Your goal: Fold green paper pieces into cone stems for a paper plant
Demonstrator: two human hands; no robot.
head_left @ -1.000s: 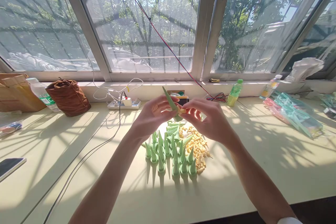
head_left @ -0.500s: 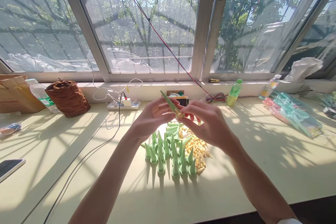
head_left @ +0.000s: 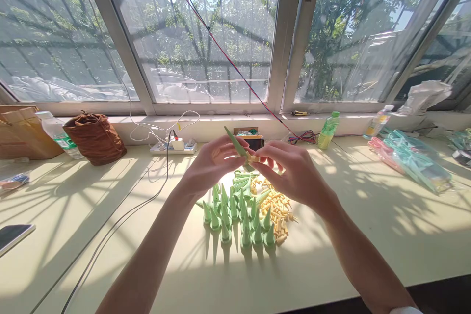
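My left hand (head_left: 208, 164) is closed around a green pointed cone (head_left: 235, 142), whose tip leans up and to the left. The fingertips of my right hand (head_left: 296, 169) pinch a small pale-yellow peg-like piece (head_left: 253, 158) against the cone's wide end. How far the piece sits inside the cone cannot be made out. Below my hands, several green cones (head_left: 225, 232) stand upright in loose rows on the table. More green cones (head_left: 241, 182) lie on their sides behind them. A heap of small yellow pieces (head_left: 277, 205) spreads out to the right of the cones.
A power strip (head_left: 172, 147) with cables and a small box (head_left: 250, 141) are at the back by the window. A brown bag (head_left: 94, 138) stands left, a phone (head_left: 14, 236) nearer. On the right are a green bottle (head_left: 328, 130) and plastic-wrapped packets (head_left: 415, 159).
The cone in my left hand has turned so its wide end points more downward. My right fingers have shifted slightly with the yellow piece at it. Everything on the table is unchanged.
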